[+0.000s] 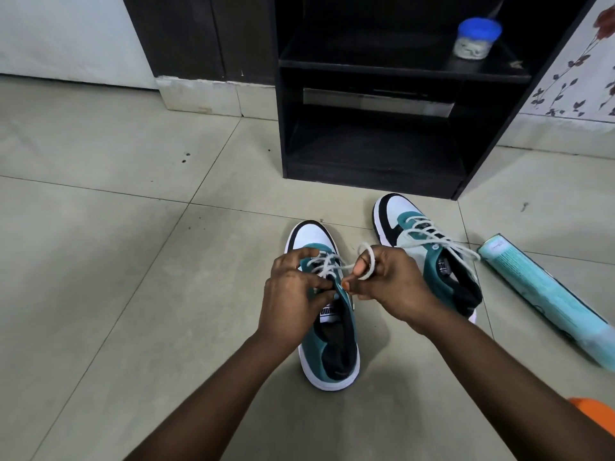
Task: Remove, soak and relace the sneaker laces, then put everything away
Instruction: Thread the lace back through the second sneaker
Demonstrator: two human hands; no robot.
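Bare floor [116, 261] left of near sneaker [327, 341]; right hemmed by second sneaker [432, 257], teal box [545, 294]; shelf unit [366, 174] ahead

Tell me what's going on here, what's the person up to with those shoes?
A person is working the white lace of the near sneaker on the floor. The right hand grips a loop of it; the left hand pinches at the eyelets. The far sneaker is laced, its ends loose. A blue-lidded jar stands on the black shelf.

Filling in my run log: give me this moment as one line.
left hand: holds near sneaker | right hand: pinches lace loop | far sneaker: laced | floor, by shelf
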